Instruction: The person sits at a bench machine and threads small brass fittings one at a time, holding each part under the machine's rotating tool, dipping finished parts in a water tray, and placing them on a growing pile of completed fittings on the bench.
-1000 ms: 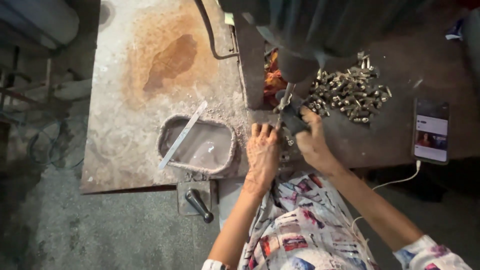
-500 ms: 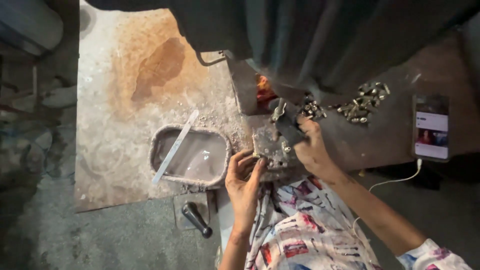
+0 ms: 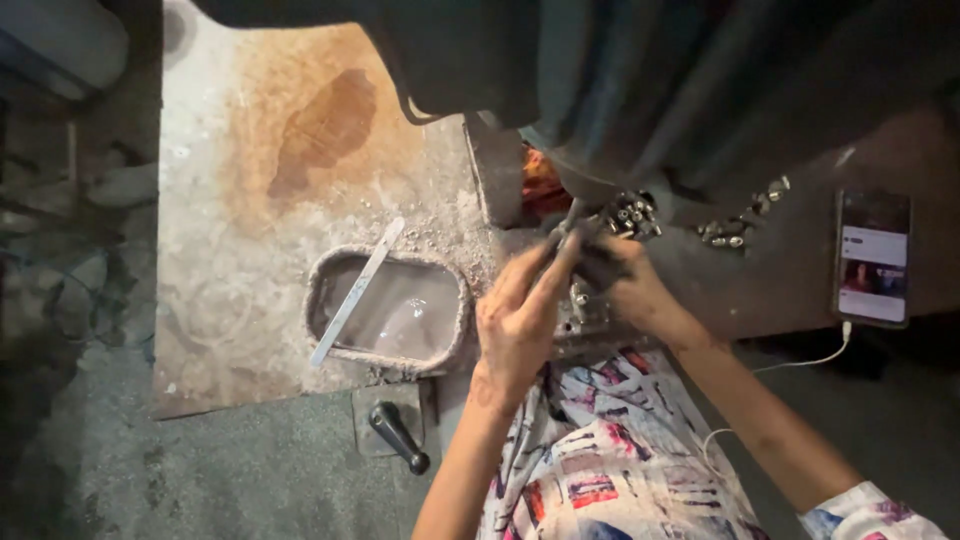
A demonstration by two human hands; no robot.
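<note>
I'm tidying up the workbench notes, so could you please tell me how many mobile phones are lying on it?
1. A dark rectangular mobile phone with a lit screen lies at the right end of the dark workbench, a white cable plugged into its near edge. The dark machine overhead could hide others.

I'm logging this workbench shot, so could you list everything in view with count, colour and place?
Tray: one, grey, oval, holding cloudy liquid, middle of bench.
Flat strip: one, pale metal, lying slantwise across the tray's left rim.
Small metal parts: a heap, count unclear, silvery, just beyond the hands; a few more to the right.
Machine: one, dark, overhanging the top of the view.
Phone: one, screen lit, right edge of bench, white cable plugged in.
Handle: one, black, on a plate at the bench's near edge.
Bench: one, grey with a rust-brown stain.
Left hand: fingers reaching to the parts under the machine.
Right hand: beside it, at the same spot; what it grips is unclear.
</note>
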